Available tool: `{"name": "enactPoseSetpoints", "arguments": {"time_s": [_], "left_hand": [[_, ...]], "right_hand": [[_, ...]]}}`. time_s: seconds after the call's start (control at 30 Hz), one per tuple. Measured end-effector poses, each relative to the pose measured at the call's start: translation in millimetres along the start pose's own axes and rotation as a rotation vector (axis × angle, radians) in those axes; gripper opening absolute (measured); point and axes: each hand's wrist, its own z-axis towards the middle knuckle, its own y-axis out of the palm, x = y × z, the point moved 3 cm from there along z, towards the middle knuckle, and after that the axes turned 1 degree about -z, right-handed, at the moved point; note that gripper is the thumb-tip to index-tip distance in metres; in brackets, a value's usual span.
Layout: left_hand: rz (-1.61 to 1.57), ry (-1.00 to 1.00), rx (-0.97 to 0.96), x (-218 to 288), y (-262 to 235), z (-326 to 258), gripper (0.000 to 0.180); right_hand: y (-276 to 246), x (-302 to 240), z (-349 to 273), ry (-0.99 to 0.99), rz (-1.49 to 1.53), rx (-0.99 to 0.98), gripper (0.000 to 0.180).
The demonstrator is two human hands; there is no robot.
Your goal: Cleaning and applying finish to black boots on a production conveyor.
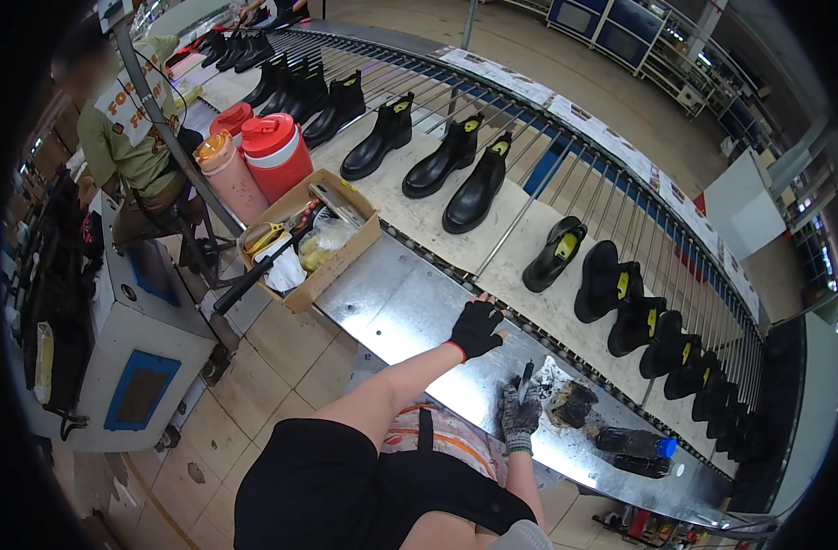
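Note:
My left hand (479, 330), in a black fingerless glove with a red cuff, rests at the metal bench's far edge beside the conveyor. Its fingers stretch forward with nothing in them. Lower on the bench, my right hand (520, 414) wears a grey knitted glove and grips a thin dark tool (526, 374) that points up; its exact kind does not show. Right of that hand lies a dark, grimy lump of cloth or sponge (573, 404) among black smears. A black ankle boot (555, 254) stands on the conveyor, nearest to my left hand but apart from it.
Several black boots (479, 188) stand along the curved roller conveyor (529, 215). A cardboard box (332, 266) of tools and a red jug (277, 160) sit to the left. Dark bottles (634, 445) lie at the bench's right. Another person (130, 137) sits at far left.

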Motion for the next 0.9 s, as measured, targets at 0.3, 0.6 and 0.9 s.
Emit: {"name": "enactPoseSetpoints", "arguments": {"time_s": [0.3, 0.6, 0.9], "left_hand": [[0.024, 0.026, 0.015, -1.1, 2.3, 0.6, 0.051], [0.039, 0.002, -0.038, 0.6, 5.1, 0.7, 0.053], [0.088, 0.029, -0.028, -2.5, 2.2, 1.4, 0.053]], "right_hand": [[11.5, 14.5, 2.2, 0.054, 0.084, -0.085, 0.062], [-15.2, -18.5, -4.6, -0.009, 0.067, 0.010, 0.055], [-7.9, -8.7, -2.9, -0.052, 0.033, -0.004, 0.060]]}}
